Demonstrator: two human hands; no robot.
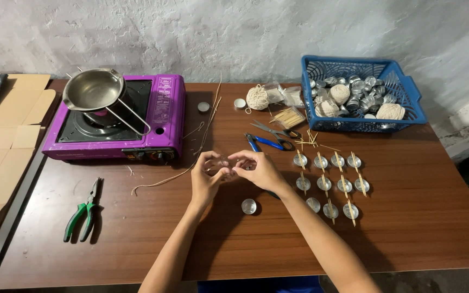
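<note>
Both my hands, left hand (206,172) and right hand (256,167), met mid-counter (137,239), fingers pinched shut on a small metal cup (225,163); a spare cup (248,206) sat at six o'clock, within reach.

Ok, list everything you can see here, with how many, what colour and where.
Portable gas stove: one, purple, table's far left.
Melting pot: one, steel, on the stove.
Pliers: one, green-handled, near left.
Basket: one, blue, far right, holding metal cups and string balls.
String ball: one, cream, far centre.
Scissors: one pair, dark handles, centre.
Blue-handled cutter: one, centre.
Tealight cups: about eleven, silver, most with sticks across, right.
Single cup: one, silver, below the hands.
Cardboard: flattened, tan, left.
Left hand, right hand: together at centre, pinching something small.
</note>
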